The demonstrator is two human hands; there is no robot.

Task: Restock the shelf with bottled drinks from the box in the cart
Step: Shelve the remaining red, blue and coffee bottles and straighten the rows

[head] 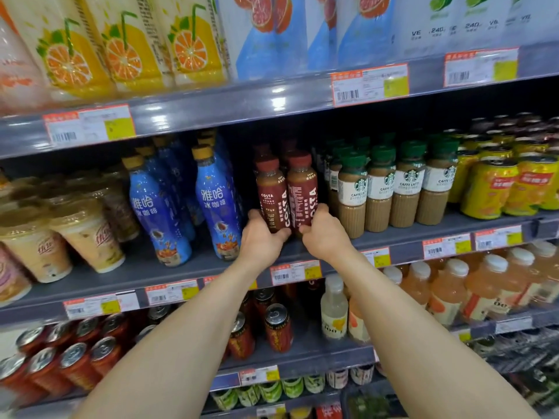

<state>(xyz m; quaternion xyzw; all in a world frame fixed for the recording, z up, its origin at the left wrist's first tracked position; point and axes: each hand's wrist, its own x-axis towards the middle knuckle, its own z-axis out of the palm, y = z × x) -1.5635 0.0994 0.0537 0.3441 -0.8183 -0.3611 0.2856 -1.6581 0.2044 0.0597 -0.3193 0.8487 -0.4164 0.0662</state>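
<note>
Both hands meet at the centre of the frame, each on its own bottle. The left hand (262, 238) grips the left Costa bottle (271, 196) low on its body, its fingers (253, 214) curled round the bottle's left side and the thumb across the front near the base. The right hand (326, 234) holds the right Costa bottle (302, 192) the same way, mirrored, its fingers (323, 208) wrapped round the right side.

The two bottles stand upright, long axes vertical, red caps up, touching each other side by side. They sit in the gap on the middle shelf (136, 275) between the blue bottles (216, 204) to the left and the Starbucks bottles (352, 195) to the right. Further dark red caps show behind them, deeper in the same lane. Whether the bases already rest on the shelf I cannot tell, since the hands cover them.

Each bottle lies straight ahead of its hand, and both forearms reach up from the lower edge of the frame, nearly straight and converging on the lane. Neither hand is nearer than the other. The coming move seems to turn on depth: the pair probably has to slide straight back toward the row behind, kept upright and clear of the neighbours on either side. The box and cart are out of view.
</note>
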